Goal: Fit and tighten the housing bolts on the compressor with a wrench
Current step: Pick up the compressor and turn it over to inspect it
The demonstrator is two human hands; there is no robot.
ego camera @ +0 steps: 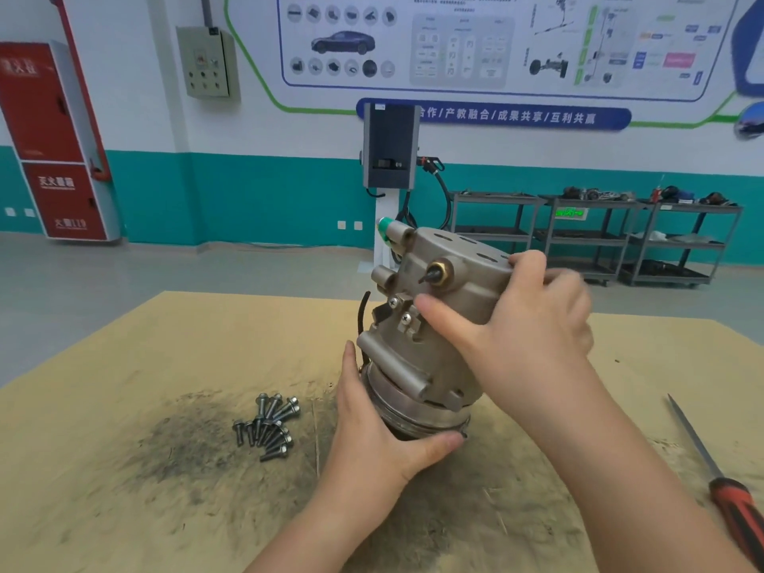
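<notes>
Barely begun: compressor (430,324) tilted on the surface (124,448), gripped low by left hand (372,432) and high by right hand (533,324), bolts (268,425) piled loose just left, none visibly fitted, no wrench seen.

Left hand (372,423) cupped low with thumb forward; right hand (525,324) higher, fingers curled, thumb extended.
</notes>
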